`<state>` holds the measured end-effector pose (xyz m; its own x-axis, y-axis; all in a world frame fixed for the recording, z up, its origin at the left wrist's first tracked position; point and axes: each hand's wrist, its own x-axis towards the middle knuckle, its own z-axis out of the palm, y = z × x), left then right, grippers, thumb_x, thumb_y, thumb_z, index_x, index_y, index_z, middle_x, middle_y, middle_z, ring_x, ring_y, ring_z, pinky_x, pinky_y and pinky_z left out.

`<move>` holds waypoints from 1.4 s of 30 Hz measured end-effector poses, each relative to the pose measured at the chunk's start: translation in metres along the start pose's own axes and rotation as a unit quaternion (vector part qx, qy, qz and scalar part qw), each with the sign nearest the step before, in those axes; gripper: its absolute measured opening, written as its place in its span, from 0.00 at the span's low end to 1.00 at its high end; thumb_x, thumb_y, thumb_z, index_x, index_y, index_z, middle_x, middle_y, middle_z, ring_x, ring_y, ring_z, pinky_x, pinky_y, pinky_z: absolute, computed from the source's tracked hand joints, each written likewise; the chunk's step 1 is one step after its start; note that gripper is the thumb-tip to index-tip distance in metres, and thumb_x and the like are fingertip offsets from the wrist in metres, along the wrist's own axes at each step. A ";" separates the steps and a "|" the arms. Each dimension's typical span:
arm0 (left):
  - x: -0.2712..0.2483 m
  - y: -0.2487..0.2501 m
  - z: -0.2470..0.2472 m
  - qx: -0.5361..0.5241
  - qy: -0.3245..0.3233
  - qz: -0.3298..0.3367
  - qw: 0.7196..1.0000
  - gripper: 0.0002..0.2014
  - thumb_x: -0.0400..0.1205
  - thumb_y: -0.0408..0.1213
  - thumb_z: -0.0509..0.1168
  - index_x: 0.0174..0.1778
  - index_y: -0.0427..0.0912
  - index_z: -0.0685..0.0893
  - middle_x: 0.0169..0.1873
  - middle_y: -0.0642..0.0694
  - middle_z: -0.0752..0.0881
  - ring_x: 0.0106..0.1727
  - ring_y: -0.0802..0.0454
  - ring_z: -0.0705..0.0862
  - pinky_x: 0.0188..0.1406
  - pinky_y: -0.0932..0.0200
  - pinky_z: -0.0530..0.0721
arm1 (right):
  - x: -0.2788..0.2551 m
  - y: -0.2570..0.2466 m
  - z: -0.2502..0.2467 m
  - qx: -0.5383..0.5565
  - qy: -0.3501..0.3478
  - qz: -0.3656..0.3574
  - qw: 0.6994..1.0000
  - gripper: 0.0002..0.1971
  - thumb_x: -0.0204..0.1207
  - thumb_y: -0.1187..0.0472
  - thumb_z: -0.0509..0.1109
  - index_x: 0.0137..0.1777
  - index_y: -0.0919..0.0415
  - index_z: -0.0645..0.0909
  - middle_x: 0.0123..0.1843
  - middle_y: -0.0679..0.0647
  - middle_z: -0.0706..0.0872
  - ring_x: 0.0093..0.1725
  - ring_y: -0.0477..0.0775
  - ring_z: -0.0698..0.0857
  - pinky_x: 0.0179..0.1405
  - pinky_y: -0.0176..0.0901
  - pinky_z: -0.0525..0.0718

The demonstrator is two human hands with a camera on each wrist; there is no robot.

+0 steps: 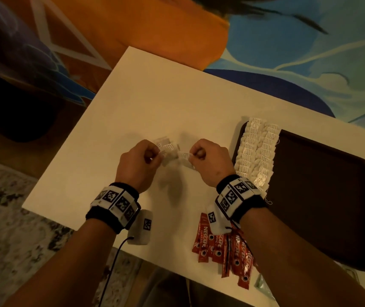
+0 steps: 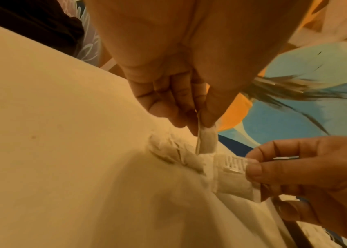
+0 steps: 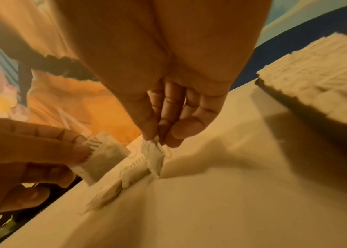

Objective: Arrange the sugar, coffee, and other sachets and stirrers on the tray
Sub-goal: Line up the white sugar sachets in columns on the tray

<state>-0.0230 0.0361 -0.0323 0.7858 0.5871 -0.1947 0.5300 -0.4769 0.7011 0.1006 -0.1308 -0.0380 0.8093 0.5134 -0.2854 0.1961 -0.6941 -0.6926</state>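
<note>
Fingers of left hand (image 1: 140, 161) and right hand (image 1: 208, 159) each pinch a white sachet (image 1: 184, 156) by its sealed edge; judged light, limp, tearable.

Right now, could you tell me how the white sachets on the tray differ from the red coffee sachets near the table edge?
The white sachets lie in neat overlapping rows on the tray; the red coffee sachets lie fanned loosely on the table, off the tray. The white ones are short and squarish; the red ones are long, narrow sticks. The white ones bear small dark print; the red ones read Nescafe. Neither group is held by the hands.
</note>
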 end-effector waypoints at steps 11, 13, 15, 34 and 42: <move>-0.031 0.088 0.050 -0.089 -0.134 0.124 0.979 0.01 0.82 0.39 0.73 0.47 0.50 0.88 0.39 0.59 0.89 0.43 0.69 0.85 0.39 0.79 0.76 | -0.071 0.067 -0.075 0.093 0.076 0.051 0.991 0.04 0.78 0.59 0.79 0.43 0.49 0.88 0.39 0.43 0.90 0.38 0.40 0.87 0.37 0.28 0.82; -0.036 0.095 0.063 -0.096 -0.168 0.129 0.973 0.02 0.82 0.41 0.73 0.47 0.53 0.88 0.39 0.59 0.90 0.43 0.65 0.87 0.41 0.76 0.79 | -0.086 0.082 -0.084 0.076 0.084 0.068 0.991 0.05 0.77 0.58 0.79 0.42 0.47 0.87 0.39 0.43 0.89 0.39 0.41 0.87 0.38 0.30 0.83; -0.044 0.103 0.082 -0.090 -0.211 0.135 0.964 0.03 0.82 0.42 0.74 0.46 0.55 0.88 0.39 0.60 0.90 0.43 0.66 0.87 0.41 0.76 0.79 | -0.105 0.102 -0.098 0.068 0.091 0.099 0.989 0.05 0.77 0.58 0.79 0.43 0.47 0.87 0.38 0.44 0.89 0.38 0.42 0.86 0.37 0.34 0.84; -0.051 0.097 0.146 0.083 -0.166 0.166 0.969 0.05 0.80 0.37 0.71 0.48 0.52 0.86 0.46 0.55 0.80 0.45 0.59 0.81 0.45 0.59 0.84 | -0.120 0.138 -0.078 0.087 0.110 0.217 0.966 0.03 0.81 0.55 0.75 0.47 0.48 0.84 0.42 0.45 0.88 0.38 0.44 0.88 0.33 0.33 0.82; -0.063 0.088 0.142 0.090 -0.148 0.232 0.957 0.10 0.82 0.36 0.70 0.58 0.52 0.85 0.59 0.54 0.77 0.61 0.52 0.77 0.51 0.56 0.82 | -0.128 0.139 -0.072 -0.055 0.142 0.134 0.979 0.09 0.78 0.57 0.77 0.55 0.49 0.82 0.58 0.46 0.77 0.55 0.48 0.82 0.52 0.48 0.89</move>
<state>0.0195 -0.1354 -0.0555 0.9918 0.0865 -0.0943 0.1269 -0.7624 0.6346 0.0645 -0.3292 -0.0506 0.9579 0.1552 -0.2417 0.0009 -0.8432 -0.5377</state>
